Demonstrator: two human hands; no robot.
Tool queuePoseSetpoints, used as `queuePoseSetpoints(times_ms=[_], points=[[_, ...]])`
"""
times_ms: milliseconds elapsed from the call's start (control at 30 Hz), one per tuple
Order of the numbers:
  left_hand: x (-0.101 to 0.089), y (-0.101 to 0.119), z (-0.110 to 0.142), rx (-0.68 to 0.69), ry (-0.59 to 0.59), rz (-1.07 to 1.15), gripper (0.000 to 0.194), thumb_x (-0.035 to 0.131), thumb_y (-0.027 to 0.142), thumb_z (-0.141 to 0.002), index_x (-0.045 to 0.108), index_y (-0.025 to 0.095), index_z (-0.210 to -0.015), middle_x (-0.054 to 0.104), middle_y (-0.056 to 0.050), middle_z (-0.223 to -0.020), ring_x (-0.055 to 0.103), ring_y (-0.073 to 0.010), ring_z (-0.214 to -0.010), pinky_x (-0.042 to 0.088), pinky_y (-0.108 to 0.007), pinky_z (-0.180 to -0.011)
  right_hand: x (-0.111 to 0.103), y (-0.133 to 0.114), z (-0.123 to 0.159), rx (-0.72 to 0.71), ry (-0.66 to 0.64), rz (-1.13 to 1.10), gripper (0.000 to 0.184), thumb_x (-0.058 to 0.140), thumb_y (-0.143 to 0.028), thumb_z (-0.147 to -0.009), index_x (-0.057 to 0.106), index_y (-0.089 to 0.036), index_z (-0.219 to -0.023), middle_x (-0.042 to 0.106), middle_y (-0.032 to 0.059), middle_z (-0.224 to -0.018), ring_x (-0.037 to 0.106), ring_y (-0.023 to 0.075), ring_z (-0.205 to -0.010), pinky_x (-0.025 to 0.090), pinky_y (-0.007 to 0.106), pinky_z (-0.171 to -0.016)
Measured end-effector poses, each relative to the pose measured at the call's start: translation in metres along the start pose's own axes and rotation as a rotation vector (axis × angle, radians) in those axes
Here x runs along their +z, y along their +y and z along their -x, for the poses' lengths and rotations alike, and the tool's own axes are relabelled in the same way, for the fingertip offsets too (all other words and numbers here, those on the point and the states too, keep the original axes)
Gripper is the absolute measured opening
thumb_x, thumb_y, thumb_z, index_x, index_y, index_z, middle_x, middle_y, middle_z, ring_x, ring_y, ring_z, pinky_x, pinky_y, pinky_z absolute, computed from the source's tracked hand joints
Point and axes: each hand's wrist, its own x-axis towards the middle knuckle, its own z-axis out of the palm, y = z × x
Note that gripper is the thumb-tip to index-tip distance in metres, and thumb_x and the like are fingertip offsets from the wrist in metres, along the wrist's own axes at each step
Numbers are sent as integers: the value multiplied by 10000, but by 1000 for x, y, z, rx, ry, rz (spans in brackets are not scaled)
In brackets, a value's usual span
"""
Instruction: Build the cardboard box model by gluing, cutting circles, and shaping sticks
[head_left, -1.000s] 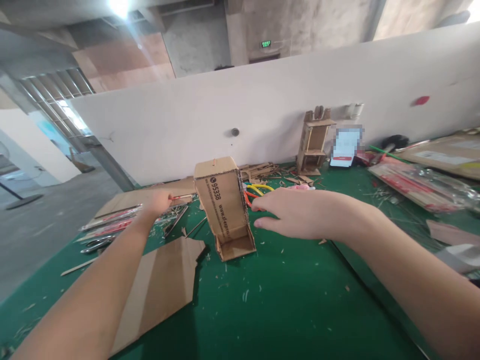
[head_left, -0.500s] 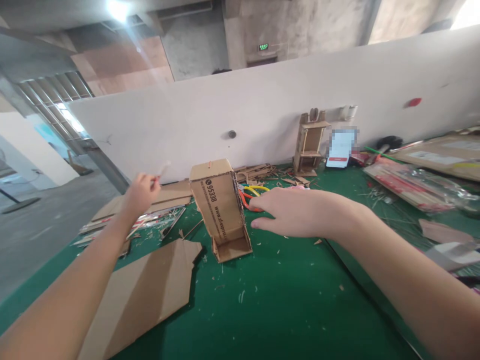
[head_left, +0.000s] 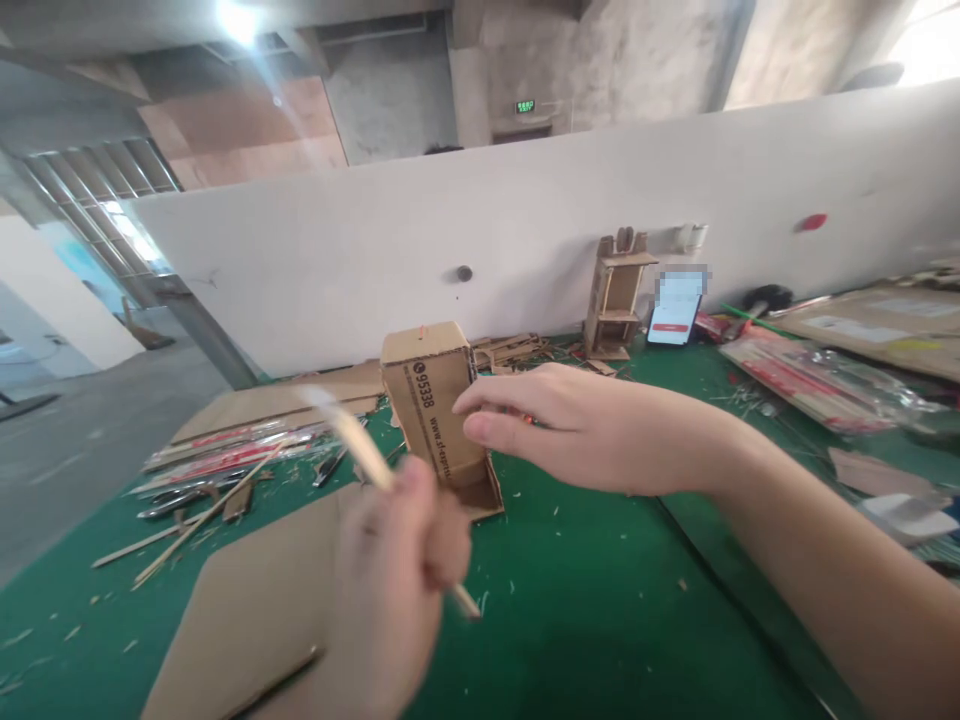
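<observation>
Brown cardboard box [head_left: 431, 400], one, standing on the green counter [head_left: 600, 610] just beyond the left hand and beside the right, printed with "95338" and a web address, a low tray-like lip at its foot, partly hidden by both hands. Left hand [head_left: 412, 555], blurred, clenched around a pale wooden stick [head_left: 364, 450], held in front of the box; the stick slanted, its blurred upper end pointing away to the left, its lower end emerging beneath the hand. Right hand [head_left: 562, 430], unclenched, thumb parted from outstretched fingers, which overlapped the box's right edge in view; whether they touched it could not be told. Flat cardboard sheet [head_left: 262, 590], lying under and to the left of the left hand, partly covered by it. Thin wooden strips [head_left: 187, 540], loose, farther left of the same hand, with plastic-wrapped packs [head_left: 225, 450] beyond them. Cardboard scraps [head_left: 517, 350], heaped behind the right hand. Narrow cardboard stand [head_left: 620, 290], shelved, upright beyond the right hand; next to it, on the right, a phone [head_left: 675, 312] propped with its screen lit. Further plastic-wrapped bundle [head_left: 814, 385], well to the right of the right hand. White panel [head_left: 337, 260], running behind everything on the counter.
</observation>
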Motion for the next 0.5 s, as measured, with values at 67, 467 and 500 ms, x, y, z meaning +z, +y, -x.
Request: queuePoseSetpoints(times_ms=[67,467,500], points=[[3,-52,4,-185,-104,-111,595,463,701,-755,240,226,-475,233,35,-375,202,-104,-344,128,-282,-363,-3,-4,2,8,-18,-55,441,235,-485,-956,599,-238,-987,666,20,-875,591,171,-780,393,278,-670],[-3,-75,8,-218,-390,-513,569,339,689,-821,230,208,-536,221,41,-501,222,-117,-452,170,-309,-469,-8,3,5,47,-252,-76,222,432,-273,-878,641,-212,-838,652,-23,-641,588,102,-553,405,211,-495],[-3,-73,7,-198,-380,-550,551,341,663,-835,233,207,-544,226,38,-516,223,-121,-463,176,-308,-472,-9,6,3,44,-248,-67,227,431,-263,-875,641,-211,-807,639,-31,-598,580,97,-531,403,206,-481]])
